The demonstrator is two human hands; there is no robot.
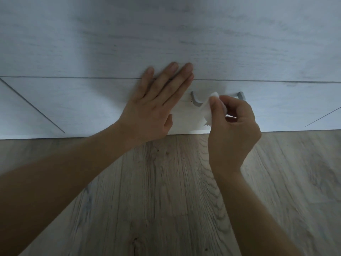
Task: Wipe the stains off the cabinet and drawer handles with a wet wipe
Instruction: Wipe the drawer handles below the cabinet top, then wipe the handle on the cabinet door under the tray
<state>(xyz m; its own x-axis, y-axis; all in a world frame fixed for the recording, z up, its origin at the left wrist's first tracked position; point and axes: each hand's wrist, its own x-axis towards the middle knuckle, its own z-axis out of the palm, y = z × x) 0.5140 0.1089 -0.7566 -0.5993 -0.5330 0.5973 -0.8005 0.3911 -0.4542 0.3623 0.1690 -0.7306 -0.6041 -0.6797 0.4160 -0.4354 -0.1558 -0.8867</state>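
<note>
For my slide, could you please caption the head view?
Left hand braces the drawer front while the right hand rubs a wet wipe along its grey handle.

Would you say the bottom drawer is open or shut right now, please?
Shut: the drawer front lies level with the panel above, only a thin seam between them, while the left hand rests flat across it.

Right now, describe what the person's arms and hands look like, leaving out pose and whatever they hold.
Both forearms are bare up to the picture's edge, with no sleeves in view. The left hand and right hand wear no gloves. No rings, watch or bracelets show on the fingers or wrists. The fingernails look short and unpainted.
</note>
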